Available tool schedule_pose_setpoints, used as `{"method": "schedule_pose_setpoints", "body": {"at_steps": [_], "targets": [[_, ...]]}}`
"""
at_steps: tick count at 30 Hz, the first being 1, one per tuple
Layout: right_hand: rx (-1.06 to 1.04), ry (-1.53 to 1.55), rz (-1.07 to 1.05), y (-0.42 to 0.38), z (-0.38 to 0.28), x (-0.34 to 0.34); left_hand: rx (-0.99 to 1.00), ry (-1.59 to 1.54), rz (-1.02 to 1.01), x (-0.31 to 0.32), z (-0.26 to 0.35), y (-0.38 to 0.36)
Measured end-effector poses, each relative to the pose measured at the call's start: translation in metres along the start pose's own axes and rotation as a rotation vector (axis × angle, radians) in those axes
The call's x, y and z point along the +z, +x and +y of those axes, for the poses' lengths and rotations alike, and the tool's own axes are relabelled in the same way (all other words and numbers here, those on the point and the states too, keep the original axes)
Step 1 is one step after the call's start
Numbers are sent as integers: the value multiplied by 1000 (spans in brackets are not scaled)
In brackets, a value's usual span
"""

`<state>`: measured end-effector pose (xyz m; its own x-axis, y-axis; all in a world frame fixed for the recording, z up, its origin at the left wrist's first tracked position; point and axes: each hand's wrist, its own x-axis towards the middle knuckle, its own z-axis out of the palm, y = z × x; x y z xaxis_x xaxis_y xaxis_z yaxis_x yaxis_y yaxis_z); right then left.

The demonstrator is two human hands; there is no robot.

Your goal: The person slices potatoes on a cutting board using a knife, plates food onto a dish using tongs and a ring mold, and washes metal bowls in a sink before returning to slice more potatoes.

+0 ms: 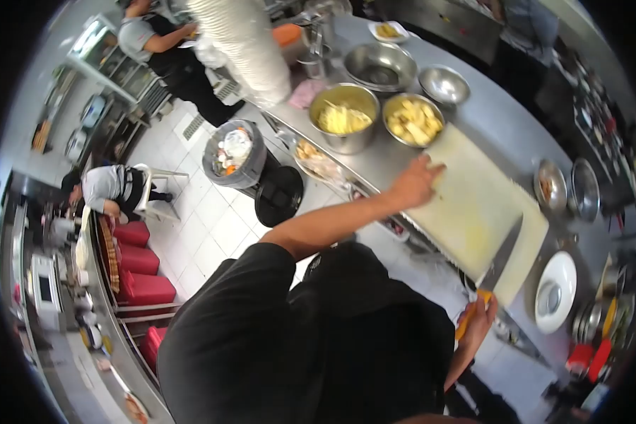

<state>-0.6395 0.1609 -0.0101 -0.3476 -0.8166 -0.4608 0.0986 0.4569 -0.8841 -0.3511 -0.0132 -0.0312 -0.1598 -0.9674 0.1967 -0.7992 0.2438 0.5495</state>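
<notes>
My right hand (478, 318) grips the orange handle of a kitchen knife (503, 256), whose long blade lies over the near right end of the pale cutting board (466, 205). At the board's left edge, my left hand (417, 182) rests with its fingers partly apart and nothing visible in them. Beyond it are a metal bowl of yellow chunks (413, 121), which look like peeled potatoes, and a deep steel pot (345, 141) holding thin pale yellow strips (344, 117). Faint yellow stains mark the board.
Two metal bowls (380, 67) (444, 85) stand behind the pot, near a tall stack of white containers (240, 49). A white oval plate (555, 292) sits right of the board. A lined bin (234, 154) is on the floor at left. Two other people (166, 56) (109, 187) work farther off.
</notes>
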Motion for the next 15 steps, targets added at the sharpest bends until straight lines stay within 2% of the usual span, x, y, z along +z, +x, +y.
{"method": "schedule_pose_setpoints", "body": {"at_steps": [7,10,15], "targets": [[-7,13,-5,6,-2,2,13,-47,-131,9,-12,12],[-92,-12,-73,12,-1,9,-82,-161,-176,-1,-8,11],[-41,-62,-164,20,-11,35,-64,-237,0,-12,-9,-1]]}}
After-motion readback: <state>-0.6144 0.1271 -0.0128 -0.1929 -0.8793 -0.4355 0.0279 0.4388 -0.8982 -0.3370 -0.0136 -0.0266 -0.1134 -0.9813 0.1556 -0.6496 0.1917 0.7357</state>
